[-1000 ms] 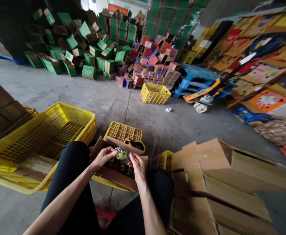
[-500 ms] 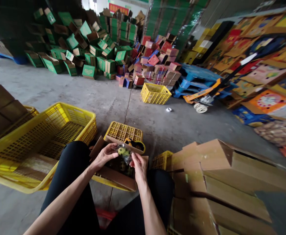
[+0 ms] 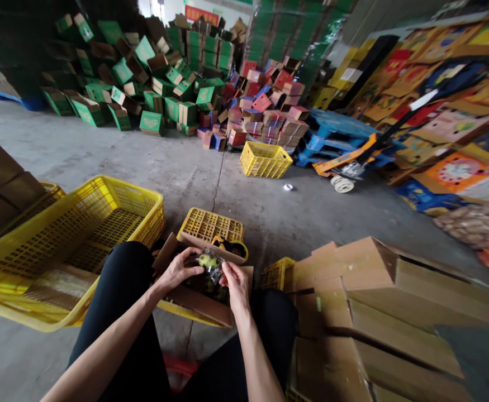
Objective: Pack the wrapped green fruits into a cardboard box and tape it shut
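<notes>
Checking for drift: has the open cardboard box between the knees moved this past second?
No. The cardboard box shows no visible shift in any direction against the floor crack.

The grey floor [image 3: 177, 162] bears green boxes [image 3: 151, 123] at upper left, a yellow crate [image 3: 266, 161] above centre, a white ring [image 3: 288, 188] near it, a pallet jack [image 3: 353, 156] at upper right.

Wrapped green item [image 3: 209, 261] turned; left fingers [image 3: 189, 253] spread wider around it.
</notes>
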Demonstrator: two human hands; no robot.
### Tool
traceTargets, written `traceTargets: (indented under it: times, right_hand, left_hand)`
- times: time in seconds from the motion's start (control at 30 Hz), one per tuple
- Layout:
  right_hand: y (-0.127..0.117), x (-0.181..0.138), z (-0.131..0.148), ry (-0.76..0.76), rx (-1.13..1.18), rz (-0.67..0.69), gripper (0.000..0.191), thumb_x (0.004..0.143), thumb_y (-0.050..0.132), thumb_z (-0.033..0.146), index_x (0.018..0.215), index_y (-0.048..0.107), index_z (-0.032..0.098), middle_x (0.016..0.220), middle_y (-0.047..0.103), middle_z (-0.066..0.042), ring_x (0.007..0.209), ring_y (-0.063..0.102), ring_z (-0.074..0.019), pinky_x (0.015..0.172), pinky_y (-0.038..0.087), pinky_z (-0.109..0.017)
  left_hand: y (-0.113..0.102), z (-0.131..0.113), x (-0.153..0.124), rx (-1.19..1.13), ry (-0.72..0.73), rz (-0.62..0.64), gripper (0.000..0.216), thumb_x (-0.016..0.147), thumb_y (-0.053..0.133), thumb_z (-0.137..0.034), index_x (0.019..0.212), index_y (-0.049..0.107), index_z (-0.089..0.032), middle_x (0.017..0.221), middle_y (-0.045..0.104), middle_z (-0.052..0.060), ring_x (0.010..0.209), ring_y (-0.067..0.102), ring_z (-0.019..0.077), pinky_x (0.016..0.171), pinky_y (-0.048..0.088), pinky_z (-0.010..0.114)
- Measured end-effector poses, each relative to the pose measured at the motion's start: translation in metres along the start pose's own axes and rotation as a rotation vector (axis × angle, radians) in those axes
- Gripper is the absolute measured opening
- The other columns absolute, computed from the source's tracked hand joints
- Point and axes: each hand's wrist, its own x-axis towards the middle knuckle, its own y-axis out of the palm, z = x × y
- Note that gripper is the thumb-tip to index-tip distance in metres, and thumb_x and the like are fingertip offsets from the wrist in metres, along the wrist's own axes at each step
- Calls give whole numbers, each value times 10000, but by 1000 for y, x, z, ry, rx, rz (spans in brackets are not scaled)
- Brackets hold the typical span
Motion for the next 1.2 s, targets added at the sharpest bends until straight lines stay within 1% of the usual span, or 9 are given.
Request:
traceTargets:
  times: [0.1,0.33,0.47,0.57,0.67,0.77,0.93,1.1,1.2]
  right_hand:
    - [0,0,1,4,6,10,500,778,791,665,903,817,182,641,709,-29,493,612,-162,468,489,-262]
    - [1,-2,3,24,48,36,497,760,816,658,917,811,186,674,718,-26,506,593,-151,486,482,-261]
    - [0,-1,3,6,33,39,514,756,811,687,875,812,187,641,713,-29,501,591,-159,464,461,-260]
    - [0,-2,4,5,1,23,540,751,805,705,904,820,188,735,771,-65,609,676,-204,483,491,-258]
    - [1,-3,4,44,10,46,557,757,808,686,1032,816,202,980,826,-104,856,767,-271,607,586,-285]
    - [3,-5,4,70,78,109,610,777,818,630,1236,767,231,1178,808,-115,1020,772,-289,734,630,-324]
    - [3,-8,8,68,144,181,773,796,848,529,1489,617,277,1090,815,-71,995,766,-246,790,631,-322]
    - [4,-9,12,54,113,198,587,786,852,532,1296,776,253,1142,812,-88,1026,762,-267,805,643,-333]
    - [4,-9,12,37,145,191,532,803,820,549,1228,815,230,1222,800,-111,1049,762,-287,802,650,-352]
  left_hand:
    - [0,-1,0,-6,3,-8,554,735,947,-422,1177,685,-213,1267,716,93,1113,697,269,1003,552,404]
    - [2,-3,0,2,-16,10,645,726,948,-448,1259,695,-187,1167,752,90,1058,696,262,979,544,391]
    - [4,-6,0,-50,-43,1,623,692,966,-439,1197,702,-188,1122,750,77,1009,701,244,948,544,376]
    - [6,-8,-1,-61,-50,-16,589,670,978,-419,1131,690,-192,1070,736,54,957,697,217,905,542,344]
    - [6,-11,-2,-17,-35,-40,550,672,975,-413,1081,677,-197,1021,718,34,921,681,200,854,532,311]
    - [6,-12,-2,-5,-19,-58,533,682,971,-411,1066,666,-202,973,704,16,902,667,186,828,519,288]
    - [7,-13,-2,-39,-28,-110,558,678,970,-457,1059,655,-199,971,700,14,881,672,179,830,525,291]
    - [8,-18,-1,-20,-41,-141,597,655,969,-522,1042,658,-189,909,685,2,785,652,160,764,530,287]
    - [8,-20,-1,4,-33,-149,590,668,951,-559,1024,667,-185,880,678,4,732,629,148,710,522,276]
